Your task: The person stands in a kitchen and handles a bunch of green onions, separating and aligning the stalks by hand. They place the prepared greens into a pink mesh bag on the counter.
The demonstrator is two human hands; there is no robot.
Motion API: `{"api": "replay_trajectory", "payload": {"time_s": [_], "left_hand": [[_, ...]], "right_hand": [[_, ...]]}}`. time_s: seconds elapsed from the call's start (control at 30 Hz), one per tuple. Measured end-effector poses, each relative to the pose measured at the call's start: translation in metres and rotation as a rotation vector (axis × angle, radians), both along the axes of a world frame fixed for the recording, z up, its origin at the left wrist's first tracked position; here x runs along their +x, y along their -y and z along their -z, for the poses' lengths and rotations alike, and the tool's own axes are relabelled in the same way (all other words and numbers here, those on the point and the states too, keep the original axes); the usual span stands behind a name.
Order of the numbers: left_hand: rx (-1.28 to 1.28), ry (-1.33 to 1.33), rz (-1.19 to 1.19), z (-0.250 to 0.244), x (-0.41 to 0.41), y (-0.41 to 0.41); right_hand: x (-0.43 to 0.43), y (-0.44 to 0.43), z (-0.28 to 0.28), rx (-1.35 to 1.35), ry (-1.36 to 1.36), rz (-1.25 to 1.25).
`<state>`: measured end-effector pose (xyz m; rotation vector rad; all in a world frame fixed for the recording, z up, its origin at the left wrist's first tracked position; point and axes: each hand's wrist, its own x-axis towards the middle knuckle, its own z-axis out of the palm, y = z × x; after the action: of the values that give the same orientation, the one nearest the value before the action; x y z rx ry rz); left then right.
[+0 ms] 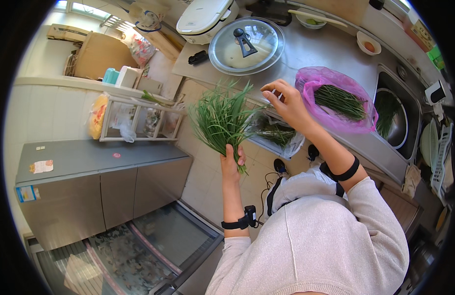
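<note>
My left hand (pixel 233 160) grips a bunch of garlic chives (pixel 223 118) near its lower ends, with the long green blades fanning upward. To the right of the leaves, my right hand (pixel 286 99) hovers with curled fingers, thumb and index slightly apart. I see nothing held in it. Beside that hand, a pink plastic bag (pixel 308 84) lies open on the steel counter (pixel 334 48), with more chives (pixel 340 101) inside. Below the right hand is a bin lined with clear plastic (pixel 295 145), containing greenish plant scraps (pixel 277 132).
A lidded glass-topped pan (pixel 227 48) and a white appliance (pixel 205 18) stand on the counter's left. The sink (pixel 408 147) holds a metal basin (pixel 401 138) with greens. A bowl with an egg (pixel 368 46) sits behind. A rack (pixel 138 138) and refrigerator (pixel 72 199) are left.
</note>
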<state>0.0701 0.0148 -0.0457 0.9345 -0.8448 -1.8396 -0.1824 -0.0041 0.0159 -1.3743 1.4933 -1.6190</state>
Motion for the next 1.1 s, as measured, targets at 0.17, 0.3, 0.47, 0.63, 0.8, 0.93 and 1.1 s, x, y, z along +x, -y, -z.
{"api": "replay_trajectory", "payload": {"time_s": [0.17, 0.3, 0.47, 0.63, 0.8, 0.93, 1.1], "left_hand": [[-0.029, 0.102, -0.007, 0.000, -0.003, -0.003], [-0.024, 0.124, -0.009, -0.001, -0.006, -0.006], [-0.022, 0.067, -0.020, -0.002, -0.007, -0.010], [-0.034, 0.111, -0.031, -0.002, -0.005, -0.012], [-0.052, 0.154, -0.041, -0.003, -0.003, -0.013], [-0.069, 0.200, -0.018, -0.006, -0.004, -0.014], [-0.117, 0.252, -0.034, -0.005, -0.004, -0.016]], "right_hand": [[0.017, -0.009, -0.035, -0.164, -0.102, -0.075], [0.031, 0.000, -0.033, -0.159, -0.430, -0.055], [0.038, 0.002, -0.026, -0.122, -0.486, -0.053], [0.041, 0.002, -0.020, -0.072, -0.376, -0.044], [0.037, -0.001, -0.020, -0.044, -0.343, -0.060], [0.039, -0.004, -0.021, -0.079, -0.498, -0.119], [0.033, 0.001, -0.024, -0.067, -0.278, -0.007]]}}
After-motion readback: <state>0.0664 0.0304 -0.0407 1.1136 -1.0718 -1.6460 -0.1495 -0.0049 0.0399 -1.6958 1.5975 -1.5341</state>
